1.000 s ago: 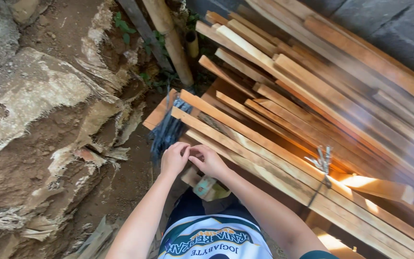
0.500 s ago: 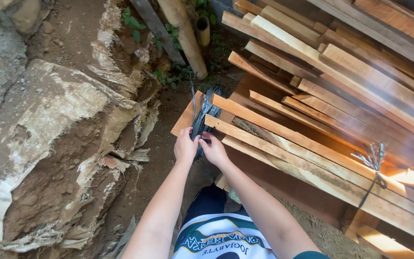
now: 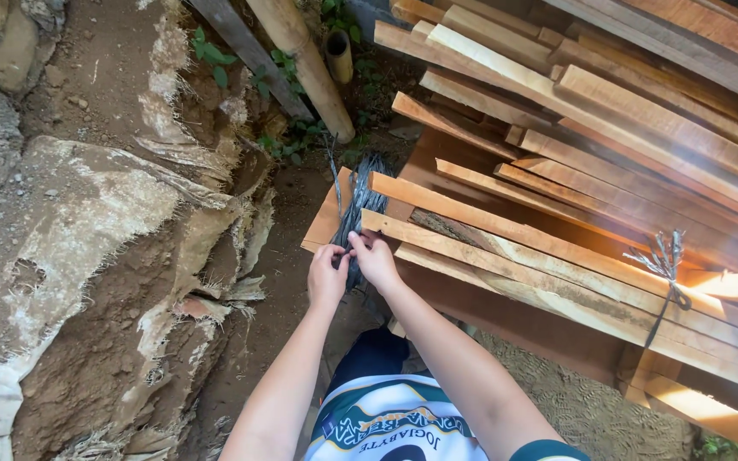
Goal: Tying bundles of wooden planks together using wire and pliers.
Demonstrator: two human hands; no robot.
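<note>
Left hand (image 3: 327, 275) and right hand (image 3: 377, 259) still pinched together on dark grey plastic strap bundle (image 3: 357, 207), at the end of long pale wooden slats (image 3: 506, 248), fingers now slightly higher than before

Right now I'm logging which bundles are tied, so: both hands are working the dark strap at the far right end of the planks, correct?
Not quite. The head view shows the left hand and right hand on the dark strap at the planks' left end; the right end's tie is untouched.

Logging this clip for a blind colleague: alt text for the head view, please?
Both hands, left hand and right hand, pinch a dark strap at the end of stacked wooden planks, beside a dirt bank.
</note>
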